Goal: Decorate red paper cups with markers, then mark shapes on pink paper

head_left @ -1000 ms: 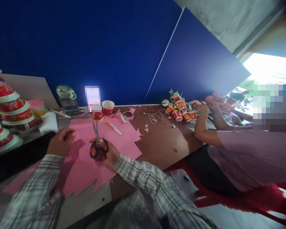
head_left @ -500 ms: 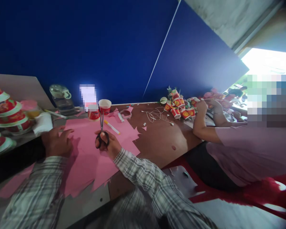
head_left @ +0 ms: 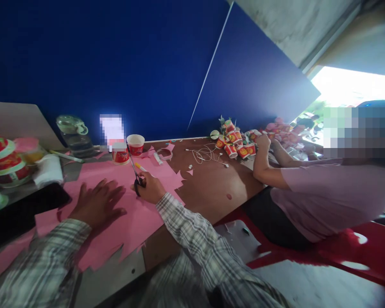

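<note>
My left hand (head_left: 99, 202) lies with its fingers spread on a large pink sheet of paper (head_left: 141, 222), whose edges are jagged in places. In my right hand (head_left: 152, 188) is a pair of scissors (head_left: 134, 169) with black handles, its blades pointing away from me over the sheet. A yellow-capped marker (head_left: 140, 167) lies on the paper just beyond my right fingers, partly covered by them. Two red paper cups (head_left: 120, 155), one holding a bright blurred-out thing, stand at the sheet's far edge. A glue stick (head_left: 157, 158) rests beside a tape roll (head_left: 165, 153).
A dark phone-like slab (head_left: 28, 214) and stacked red cups (head_left: 6, 160) are at left, near a water bottle (head_left: 75, 137). White cables (head_left: 205, 154) and a bunch of red cups (head_left: 235, 139) lie to the right. A co-worker (head_left: 324, 188) sits at the right. A blue panel (head_left: 115, 64) stands behind.
My left hand has moved right, from the sheet's left edge onto the paper. The scissors in my right hand have tilted leftward. The view has shifted slightly to the right.
</note>
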Demonstrator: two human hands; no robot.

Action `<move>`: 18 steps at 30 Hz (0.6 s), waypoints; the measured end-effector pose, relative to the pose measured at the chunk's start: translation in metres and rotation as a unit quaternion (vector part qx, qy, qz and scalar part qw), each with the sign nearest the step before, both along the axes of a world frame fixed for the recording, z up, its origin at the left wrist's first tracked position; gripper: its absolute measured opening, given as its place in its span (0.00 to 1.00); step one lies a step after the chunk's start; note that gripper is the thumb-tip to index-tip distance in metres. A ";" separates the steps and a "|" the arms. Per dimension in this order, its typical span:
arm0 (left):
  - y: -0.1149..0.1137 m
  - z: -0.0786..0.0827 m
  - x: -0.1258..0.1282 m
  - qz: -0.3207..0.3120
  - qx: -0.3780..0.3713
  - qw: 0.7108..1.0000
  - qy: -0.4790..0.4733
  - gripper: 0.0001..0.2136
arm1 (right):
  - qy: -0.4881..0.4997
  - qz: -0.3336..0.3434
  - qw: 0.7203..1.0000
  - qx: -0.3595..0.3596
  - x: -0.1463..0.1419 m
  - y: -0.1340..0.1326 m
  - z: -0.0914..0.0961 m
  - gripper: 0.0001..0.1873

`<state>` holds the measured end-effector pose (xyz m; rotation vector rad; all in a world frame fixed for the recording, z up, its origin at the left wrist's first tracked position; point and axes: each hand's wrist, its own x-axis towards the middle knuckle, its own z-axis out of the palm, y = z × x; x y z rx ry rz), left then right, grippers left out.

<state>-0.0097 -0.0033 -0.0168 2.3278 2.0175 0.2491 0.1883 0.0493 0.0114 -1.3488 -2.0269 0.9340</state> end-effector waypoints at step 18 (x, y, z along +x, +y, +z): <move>0.005 -0.011 0.007 -0.039 0.032 0.999 0.014 0.27 | -0.281 0.134 0.946 0.089 -0.060 0.046 0.033 0.24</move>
